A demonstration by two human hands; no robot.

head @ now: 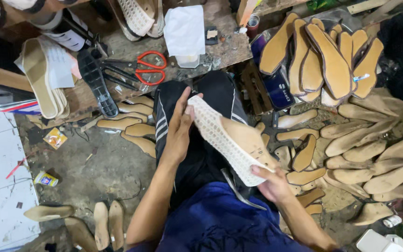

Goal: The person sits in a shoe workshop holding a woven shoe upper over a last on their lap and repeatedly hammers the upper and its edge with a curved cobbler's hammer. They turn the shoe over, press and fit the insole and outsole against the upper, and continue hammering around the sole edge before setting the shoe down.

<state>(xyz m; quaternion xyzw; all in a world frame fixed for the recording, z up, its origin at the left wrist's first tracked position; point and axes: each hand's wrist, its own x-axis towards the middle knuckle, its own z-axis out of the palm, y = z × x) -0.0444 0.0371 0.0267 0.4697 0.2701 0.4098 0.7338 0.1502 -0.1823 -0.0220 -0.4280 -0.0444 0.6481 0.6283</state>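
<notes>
Right hand: closed on the near end of the shoe sole, thumb on top, fingers underneath.
Left hand: fingers half curled round the far end of the same sole, thumb against its edge.
Shoe sole: tan insole face up, white mesh-patterned rim; held slanted between both hands above the lap in dark trousers.
Floor: tan insoles lie left of the knees; many more spread to the right.
Tabletop: beyond the knees, red-handled scissors and a black outsole.
Far right: a stack of brown-edged insoles leaning together.
</notes>
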